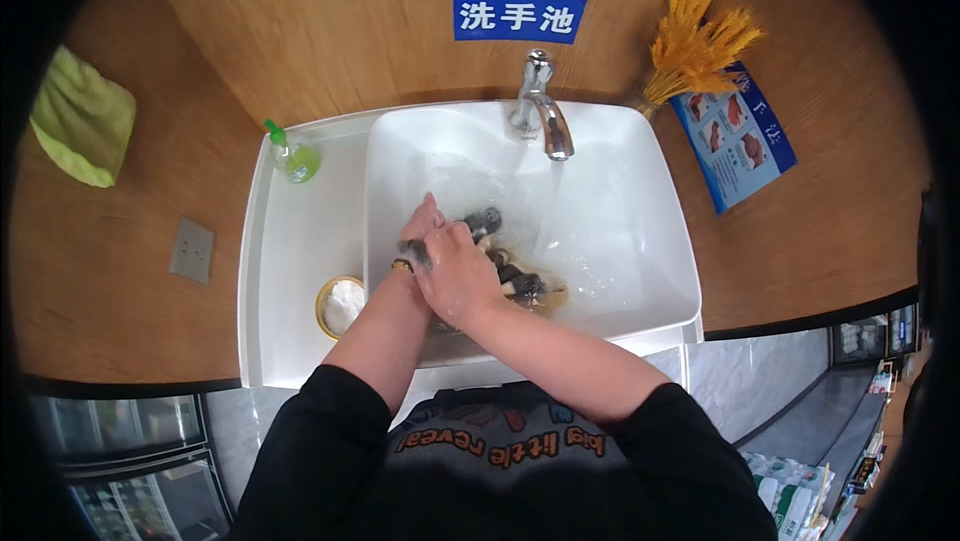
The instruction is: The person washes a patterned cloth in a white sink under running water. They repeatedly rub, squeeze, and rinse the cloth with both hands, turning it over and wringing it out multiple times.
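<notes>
Head view, both hands in sink [660,241], right hand [458,276] over left hand [420,233], clasped on dark mushrooms [515,276], grip unclear

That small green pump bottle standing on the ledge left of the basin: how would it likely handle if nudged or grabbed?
The green pump bottle stands upright, narrow and tall with a pump on top, so a sideways nudge would probably tip it. It looks like thin plastic, likely light. The white ledge is smooth and the tap is running, so it may be slippery if wet.
</notes>
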The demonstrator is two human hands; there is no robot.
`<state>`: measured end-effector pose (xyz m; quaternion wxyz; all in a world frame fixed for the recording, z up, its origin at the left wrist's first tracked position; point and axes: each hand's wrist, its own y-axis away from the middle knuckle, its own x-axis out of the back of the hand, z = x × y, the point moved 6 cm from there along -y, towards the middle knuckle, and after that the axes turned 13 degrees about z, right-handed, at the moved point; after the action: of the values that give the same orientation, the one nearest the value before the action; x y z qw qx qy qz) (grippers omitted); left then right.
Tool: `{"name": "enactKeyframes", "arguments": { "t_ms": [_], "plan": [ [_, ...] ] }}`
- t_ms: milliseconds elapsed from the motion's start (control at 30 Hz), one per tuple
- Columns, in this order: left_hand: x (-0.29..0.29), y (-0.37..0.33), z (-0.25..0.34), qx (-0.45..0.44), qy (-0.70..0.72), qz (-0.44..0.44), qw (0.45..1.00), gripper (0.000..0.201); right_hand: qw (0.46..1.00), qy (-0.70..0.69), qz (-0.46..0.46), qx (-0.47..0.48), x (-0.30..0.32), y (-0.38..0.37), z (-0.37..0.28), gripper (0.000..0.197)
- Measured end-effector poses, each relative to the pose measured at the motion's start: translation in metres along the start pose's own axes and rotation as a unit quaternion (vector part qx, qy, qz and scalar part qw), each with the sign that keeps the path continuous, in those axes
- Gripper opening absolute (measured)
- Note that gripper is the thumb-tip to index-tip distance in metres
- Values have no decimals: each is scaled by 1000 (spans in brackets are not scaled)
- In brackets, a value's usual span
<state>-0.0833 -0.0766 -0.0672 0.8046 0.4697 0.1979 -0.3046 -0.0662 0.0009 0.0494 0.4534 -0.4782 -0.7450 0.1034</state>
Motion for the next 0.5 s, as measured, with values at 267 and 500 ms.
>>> {"name": "enactKeyframes", "arguments": {
  "t_ms": [267, 500],
  "plan": [
    [-21, 21, -24, 12, 2, 43, 999, 33, 963, 42, -60, -260, 11, -4, 104, 26],
    [-27, 52, 24, -44, -26, 29, 998, 31, 919, 28, -271, -286, 13, 9, 134, 50]
  ]
}}
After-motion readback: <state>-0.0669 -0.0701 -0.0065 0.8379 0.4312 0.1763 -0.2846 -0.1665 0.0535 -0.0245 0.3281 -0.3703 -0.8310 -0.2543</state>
